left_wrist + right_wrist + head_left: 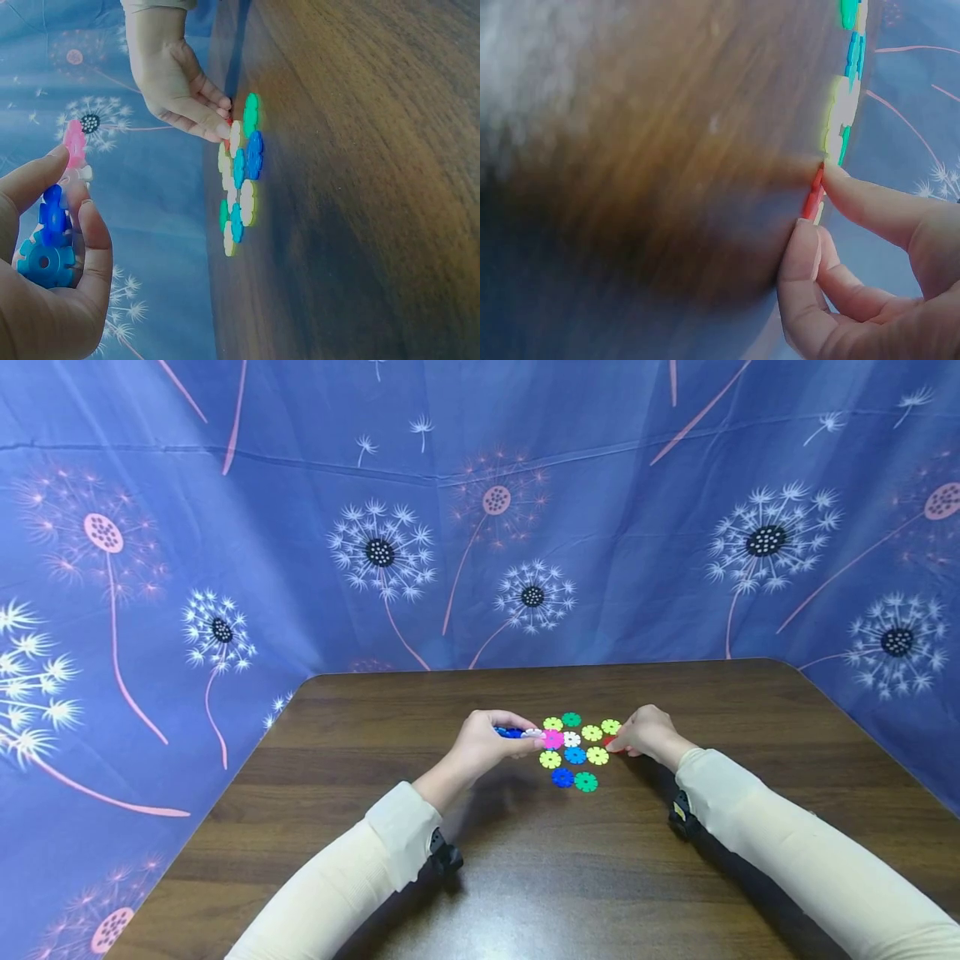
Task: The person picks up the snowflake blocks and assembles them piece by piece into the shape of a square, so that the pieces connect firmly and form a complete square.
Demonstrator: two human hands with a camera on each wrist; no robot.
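Cloth (285,543) printed with dandelions hangs at the far left and runs on behind the wooden bench (540,877). Next comes the left hand (480,743), held above the bench with its thumb and fingers curled in a pinch, the gap closed down to the plastic; it holds a short chain (513,734) of notched discs, light blue, dark blue and white, ending in a pink disc (552,740) toward the middle. Beneath and beyond that end lie the loose discs on the bench, among them a dark blue disc (562,777), a white disc (572,739) and a green disc (587,782), with several yellow ones nearby. At the right edge of this group, the right hand (648,732) pinches a red disc (612,742) by its rim between thumb and fingers, barely parted; whether it is clear of the bench I cannot tell. To do this pickup well, the red disc is best taken by a small part of the rim, leaving its inner notches uncovered, and raised without dragging the yellow discs beside it. The left fingers should support the chain close to the pink end, firmly enough against twisting but without bending its joints.
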